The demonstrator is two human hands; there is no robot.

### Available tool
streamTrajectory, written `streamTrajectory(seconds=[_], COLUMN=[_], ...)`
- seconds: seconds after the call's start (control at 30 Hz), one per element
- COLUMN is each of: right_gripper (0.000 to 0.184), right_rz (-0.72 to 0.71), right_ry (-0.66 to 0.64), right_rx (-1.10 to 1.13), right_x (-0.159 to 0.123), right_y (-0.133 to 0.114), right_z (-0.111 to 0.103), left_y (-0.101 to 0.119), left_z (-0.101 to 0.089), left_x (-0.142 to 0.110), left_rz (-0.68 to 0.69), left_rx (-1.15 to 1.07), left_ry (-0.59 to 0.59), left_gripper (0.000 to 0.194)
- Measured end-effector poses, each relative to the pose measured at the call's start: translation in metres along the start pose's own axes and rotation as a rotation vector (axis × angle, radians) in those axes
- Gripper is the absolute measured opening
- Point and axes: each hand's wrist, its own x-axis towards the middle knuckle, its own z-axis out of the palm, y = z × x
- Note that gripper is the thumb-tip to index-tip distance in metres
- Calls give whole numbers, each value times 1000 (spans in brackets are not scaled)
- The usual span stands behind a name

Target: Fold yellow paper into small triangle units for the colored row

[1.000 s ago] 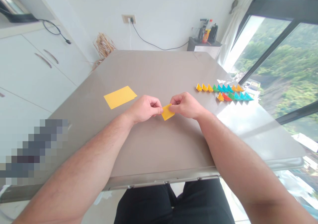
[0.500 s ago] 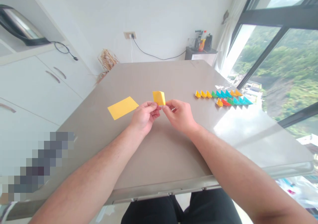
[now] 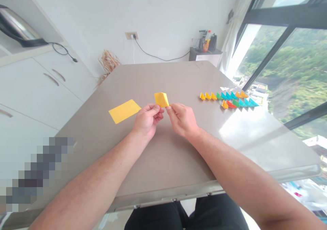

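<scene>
A small folded piece of yellow paper point(image 3: 161, 99) is held up above the table between both hands. My left hand point(image 3: 147, 118) pinches its lower left part between thumb and fingers. At its lower right corner, my right hand point(image 3: 182, 118) grips the edge with thumb and curled fingers. Flat yellow paper point(image 3: 124, 111) lies on the table just left of my left hand. Two rows of small folded paper boats, one of them a red boat point(image 3: 231, 104), stand to the right of my right hand, in yellow, green, blue, orange and red.
The grey-brown table point(image 3: 163, 168) has its front edge close to my legs. A window point(image 3: 276, 60) is on the right. Behind the table stands a small cabinet point(image 3: 205, 57) with a bottle point(image 3: 206, 43) on it. A kettle point(image 3: 21, 27) sits on the left shelf.
The folded yellow paper has been lifted from near the table and turned upright, with both hands still on it. In the last half second it has tilted slightly. The camera view has shifted.
</scene>
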Motion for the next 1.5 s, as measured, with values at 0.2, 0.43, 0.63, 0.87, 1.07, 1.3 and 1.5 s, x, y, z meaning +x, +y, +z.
streamTrajectory(seconds=[0.2,0.43,0.63,0.87,1.07,1.3,1.5], right_gripper=[25,23,24,23,26,28,27], right_rz=[265,366,394,343,346,357,367], right_ry=[-12,38,57,64,128,116,113], right_rx=[411,455,513,511,538,502,457], right_x=[4,7,6,5,4,3,5], right_y=[-4,-4,-4,-7,-4,-1,-1], right_z=[-3,2,0,-2,0,-2,-7], left_y=[-6,-12,-7,-7,-6,-7,-7], left_z=[-1,4,2,4,7,3,-2], left_x=[1,-5,-3,-6,-9,-8,-5], left_rz=[47,161,156,178,162,94,58], left_rx=[21,117,113,140,136,132,139], left_ry=[17,-35,22,-34,-41,-112,-136], left_gripper=[13,18,15,14,15,18,17])
